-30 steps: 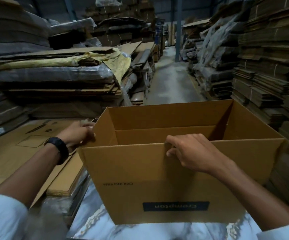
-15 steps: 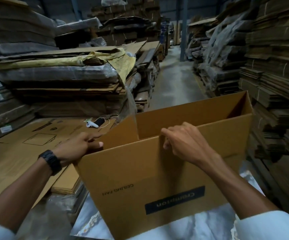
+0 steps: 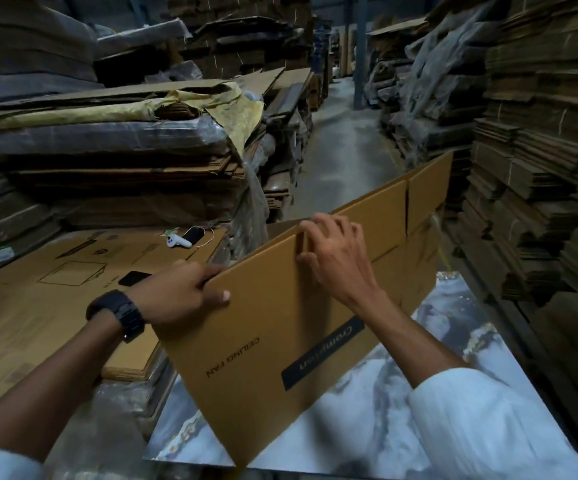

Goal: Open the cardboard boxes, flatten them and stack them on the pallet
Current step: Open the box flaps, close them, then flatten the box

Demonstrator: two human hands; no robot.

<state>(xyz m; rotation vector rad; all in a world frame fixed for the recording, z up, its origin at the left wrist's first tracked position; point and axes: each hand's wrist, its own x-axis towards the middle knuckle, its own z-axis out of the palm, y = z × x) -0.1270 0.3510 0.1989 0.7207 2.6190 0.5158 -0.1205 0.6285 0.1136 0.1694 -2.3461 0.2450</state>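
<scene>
Two hands on one cardboard box (image 3: 280, 341). The box is folded almost flat and held upright but tilted, its top edge rising toward the right. Printed face toward the camera, print upside down: "CEILING FAN" and a dark label.

Position: the box is above a marbled sheet (image 3: 454, 341), just right of a stack of flattened cardboard (image 3: 38, 306). Cannot tell whether its lower edge touches the sheet.

Left hand (image 3: 180, 296): grips the box's upper left corner, thumb (image 3: 223, 295) pressed on the near face, other fingers wrapped behind the edge. Black watch (image 3: 121, 315) on that wrist.

Right hand (image 3: 336, 258): fingers (image 3: 315, 223) curled over the top edge at a flap slit, thumb on the near face.

On the flattened stack: a white handheld device (image 3: 178, 241) with a cord, and a flat black item (image 3: 134, 278). Bundled cardboard lines both sides of a concrete aisle (image 3: 343, 150).
</scene>
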